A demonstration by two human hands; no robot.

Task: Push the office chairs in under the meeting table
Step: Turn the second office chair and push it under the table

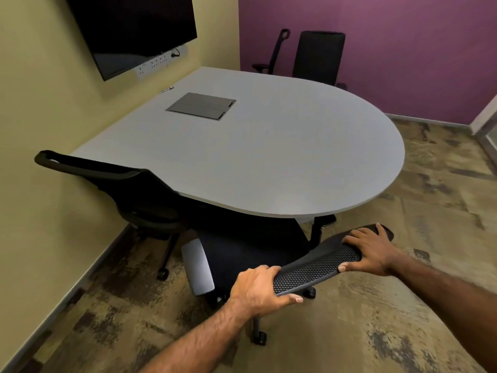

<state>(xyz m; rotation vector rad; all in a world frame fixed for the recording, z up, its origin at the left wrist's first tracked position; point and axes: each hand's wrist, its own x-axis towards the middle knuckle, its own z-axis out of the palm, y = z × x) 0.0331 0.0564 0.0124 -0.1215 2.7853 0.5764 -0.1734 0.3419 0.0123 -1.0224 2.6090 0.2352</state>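
Note:
A grey meeting table (269, 146) with a rounded end fills the middle of the view. Right in front of me stands a black office chair (242, 251) with a mesh backrest; its seat lies partly under the table's near edge and its grey armrest pad (197, 266) sticks out at the left. My left hand (259, 288) is shut on the left end of the backrest's top edge (317, 265). My right hand (373, 249) grips the right end of the same edge.
A second black chair (129, 195) sits at the table's left side by the yellow wall. Two more chairs (318, 56) stand behind the table against the purple wall. A dark screen (134, 30) hangs on the left wall. Patterned carpet (403, 305) spreads to the right.

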